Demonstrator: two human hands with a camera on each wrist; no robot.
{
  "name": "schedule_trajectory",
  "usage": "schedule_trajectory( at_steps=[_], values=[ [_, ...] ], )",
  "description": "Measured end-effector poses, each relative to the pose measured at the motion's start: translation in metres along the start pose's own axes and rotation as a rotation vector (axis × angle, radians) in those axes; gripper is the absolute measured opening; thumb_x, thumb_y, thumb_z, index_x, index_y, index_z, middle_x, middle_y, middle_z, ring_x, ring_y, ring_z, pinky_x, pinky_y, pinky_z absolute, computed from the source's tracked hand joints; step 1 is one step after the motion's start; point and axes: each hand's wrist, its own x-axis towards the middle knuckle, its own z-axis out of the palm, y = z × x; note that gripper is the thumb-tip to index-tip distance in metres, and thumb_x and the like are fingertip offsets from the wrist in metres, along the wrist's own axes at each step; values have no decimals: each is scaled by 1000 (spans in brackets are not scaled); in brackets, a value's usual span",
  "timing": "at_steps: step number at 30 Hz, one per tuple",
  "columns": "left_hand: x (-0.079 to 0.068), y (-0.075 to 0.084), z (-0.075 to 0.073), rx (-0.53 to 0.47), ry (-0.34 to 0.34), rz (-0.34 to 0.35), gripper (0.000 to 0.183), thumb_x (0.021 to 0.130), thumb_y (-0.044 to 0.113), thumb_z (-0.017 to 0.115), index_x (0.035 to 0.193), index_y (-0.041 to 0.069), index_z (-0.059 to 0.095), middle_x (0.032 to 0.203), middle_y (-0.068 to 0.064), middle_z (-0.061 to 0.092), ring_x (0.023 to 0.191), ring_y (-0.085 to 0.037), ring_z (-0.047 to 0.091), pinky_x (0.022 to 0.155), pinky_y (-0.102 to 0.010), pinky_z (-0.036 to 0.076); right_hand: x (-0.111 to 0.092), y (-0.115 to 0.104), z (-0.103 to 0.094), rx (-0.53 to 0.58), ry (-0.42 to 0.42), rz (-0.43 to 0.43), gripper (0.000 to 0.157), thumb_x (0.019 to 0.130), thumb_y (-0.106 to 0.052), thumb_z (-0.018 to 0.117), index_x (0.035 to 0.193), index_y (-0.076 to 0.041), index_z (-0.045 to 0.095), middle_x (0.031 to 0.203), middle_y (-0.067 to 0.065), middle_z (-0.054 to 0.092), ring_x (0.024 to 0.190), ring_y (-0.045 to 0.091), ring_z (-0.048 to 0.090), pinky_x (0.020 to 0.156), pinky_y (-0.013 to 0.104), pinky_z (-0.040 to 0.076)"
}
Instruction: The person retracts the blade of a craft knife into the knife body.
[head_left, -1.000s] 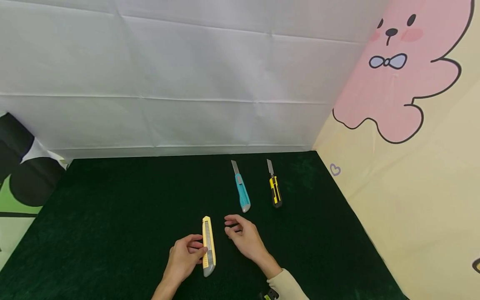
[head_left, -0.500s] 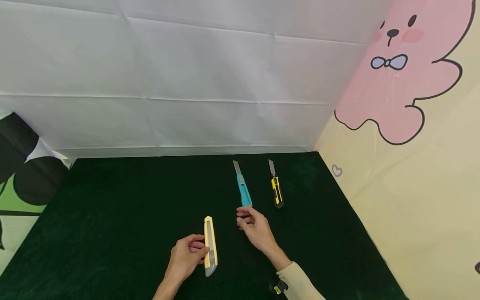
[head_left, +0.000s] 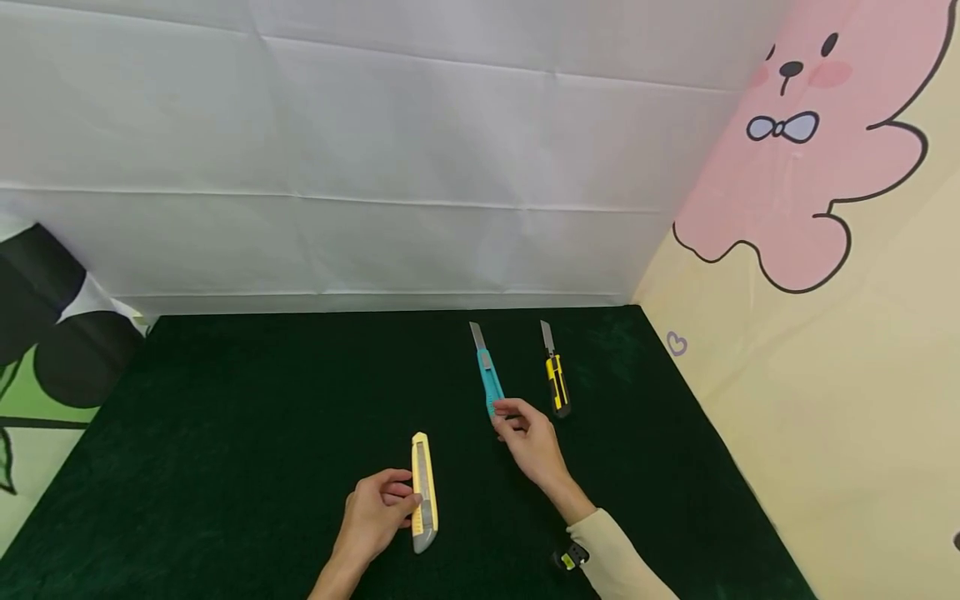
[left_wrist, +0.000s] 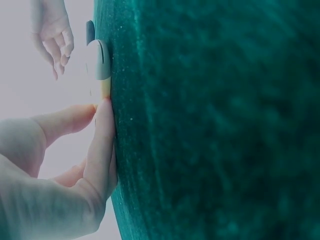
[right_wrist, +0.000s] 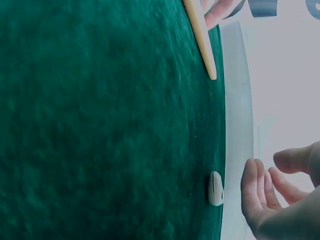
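While the left hand (head_left: pixel 373 515) pinched the yellow cutter (head_left: pixel 429 487), the right hand (head_left: pixel 536 446), half open and empty, hovered by the near end of the teal cutter (head_left: pixel 491 379), which lay pointing away.

A yellow box cutter (head_left: pixel 426 483) is resting, apparently flat, blade drawn in; beyond, a turquoise box cutter (head_left: pixel 489 375) is lying on green cloth (head_left: pixel 262 417), extended blade pointing away.
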Motion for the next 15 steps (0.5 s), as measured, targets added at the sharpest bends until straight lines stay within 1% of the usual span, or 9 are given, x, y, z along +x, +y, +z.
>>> schedule_trajectory(
  at_steps=[2,5,9,11,13,15],
  values=[
    [0,0,0,0,-1,4,41,87,-1,75,125,-9,60,93,-13,64,73,-18,65,60,-32,61,-1,-8,-3,12,6,12,26,102,1,59,127,7,60,124,30,61,103,48,64,86,51,59],
    [0,-1,0,0,-3,6,41,87,-1,75,125,-9,60,93,-13,64,73,-18,65,60,-32,61,-3,-22,-9,19,8,29,26,101,3,59,126,7,61,125,31,60,105,50,63,89,57,57],
    [0,-1,0,1,-2,-2,41,87,-1,75,125,-9,60,93,-13,64,73,-18,65,60,-32,61,-5,-33,-14,4,9,25,26,101,2,60,126,7,61,126,32,60,105,49,64,90,59,56],
    [0,-1,0,3,0,-5,41,87,-1,74,125,-9,60,93,-13,64,73,-18,65,60,-32,61,-4,-33,-16,-7,12,17,26,101,2,60,127,8,60,126,32,60,104,49,64,89,58,56],
    [0,-2,0,5,3,-8,41,88,-1,74,125,-9,60,93,-13,64,73,-19,65,60,-32,61,-2,-32,-18,-28,12,22,26,101,1,60,127,8,60,125,31,60,105,48,64,88,54,58],
    [1,-1,0,8,4,-11,41,88,0,74,125,-8,60,93,-13,64,73,-19,65,60,-31,61,1,-25,-20,-36,15,33,27,101,1,60,127,8,59,126,31,60,105,48,64,88,54,58]
  ],
)
